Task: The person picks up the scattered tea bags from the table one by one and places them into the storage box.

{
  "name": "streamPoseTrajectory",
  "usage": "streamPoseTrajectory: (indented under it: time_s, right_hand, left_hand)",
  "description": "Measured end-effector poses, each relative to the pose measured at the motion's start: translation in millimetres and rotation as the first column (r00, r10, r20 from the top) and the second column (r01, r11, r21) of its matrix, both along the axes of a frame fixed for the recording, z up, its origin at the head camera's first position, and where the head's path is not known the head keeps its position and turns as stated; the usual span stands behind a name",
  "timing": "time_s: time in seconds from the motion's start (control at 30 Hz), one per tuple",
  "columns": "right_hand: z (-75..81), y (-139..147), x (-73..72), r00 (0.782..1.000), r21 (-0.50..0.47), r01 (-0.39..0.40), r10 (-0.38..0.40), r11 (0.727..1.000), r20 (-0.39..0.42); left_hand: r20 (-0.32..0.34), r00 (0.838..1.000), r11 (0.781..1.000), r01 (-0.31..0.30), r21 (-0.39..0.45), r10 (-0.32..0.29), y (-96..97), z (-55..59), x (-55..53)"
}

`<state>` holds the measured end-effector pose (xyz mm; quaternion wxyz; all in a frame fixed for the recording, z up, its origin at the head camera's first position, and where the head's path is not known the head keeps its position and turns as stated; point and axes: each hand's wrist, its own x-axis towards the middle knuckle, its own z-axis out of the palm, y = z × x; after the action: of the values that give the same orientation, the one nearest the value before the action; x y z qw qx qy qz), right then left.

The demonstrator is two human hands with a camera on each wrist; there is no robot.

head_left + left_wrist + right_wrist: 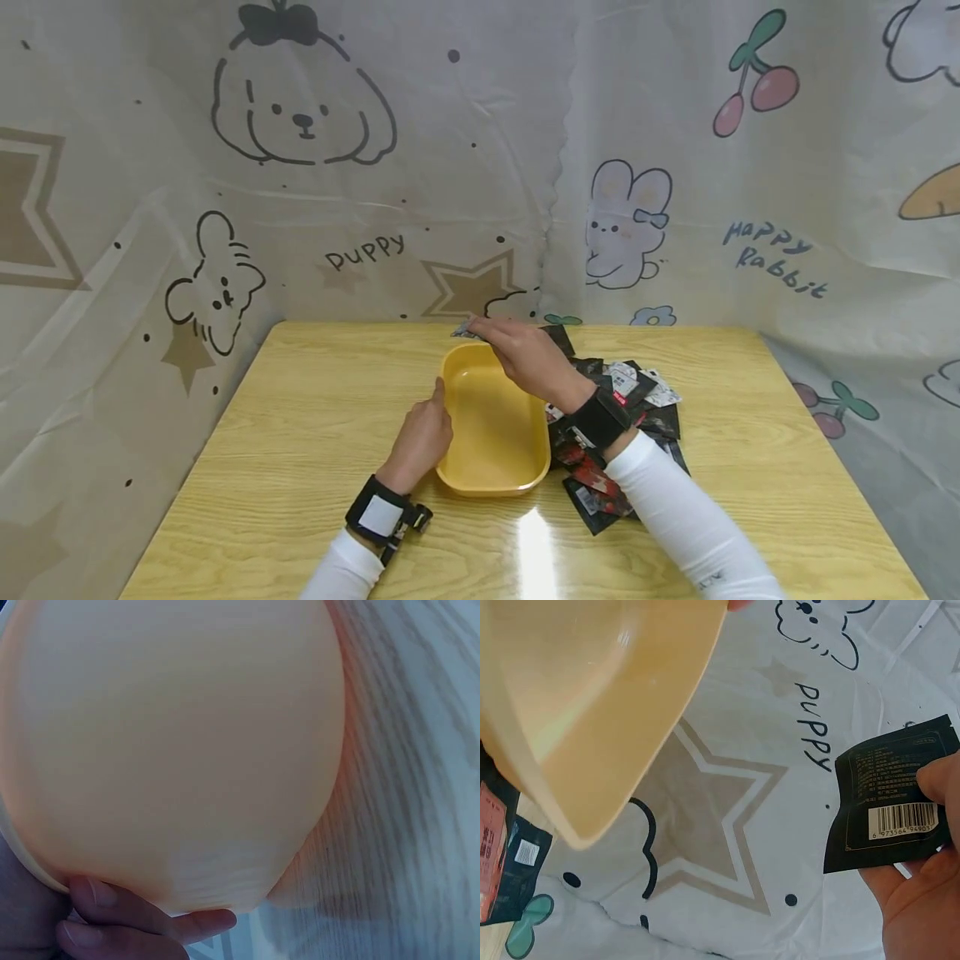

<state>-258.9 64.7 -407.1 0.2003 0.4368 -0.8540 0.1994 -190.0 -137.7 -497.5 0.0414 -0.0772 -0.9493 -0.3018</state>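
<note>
A yellow plastic basin (491,425) stands on the table, and nothing shows inside it. My left hand (420,437) grips its left side; in the left wrist view, the fingers (112,900) bend against the rim. Beyond the basin's far end, my right hand (528,358) pinches a small flat packet (467,329) between thumb and fingers. In the right wrist view, that packet (889,799) turns a black face with a barcode and fine print. Right of the basin lies a heap of similar packets (663,421), black, red and white, partly hidden by my right forearm.
The pale wooden table (322,392) extends on both sides of the basin. A cloth (480,167) printed with cartoon animals, stars and cherries hangs behind it and along the sides. One black packet (558,339) lies near the table's far edge.
</note>
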Motion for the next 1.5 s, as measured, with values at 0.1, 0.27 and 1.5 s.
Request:
streamPoseTrajectory:
  time_s: [0.1,0.27,1.5]
  right_hand:
    - [-4.8,2.3,-1.3,0.999,0.039,-0.013,0.012,0.999,0.029]
    - [-16.7,12.3,-1.6,0.973,0.194,-0.053,0.007,0.979,0.23]
    - [-80.5,200.2,15.5,0.796,0.361,0.185,-0.355,0.914,0.491]
  left_hand:
    - [-0.011,1.0,1.0,0.012,-0.013,-0.012,3.0,-0.5,0.1]
    - [-0.006,1.0,1.0,0.02,-0.021,-0.02,6.6,-0.5,-0.3]
    - [0.044,0.999,1.0,-0.007,-0.005,0.007,3.7,0.7,-3.3]
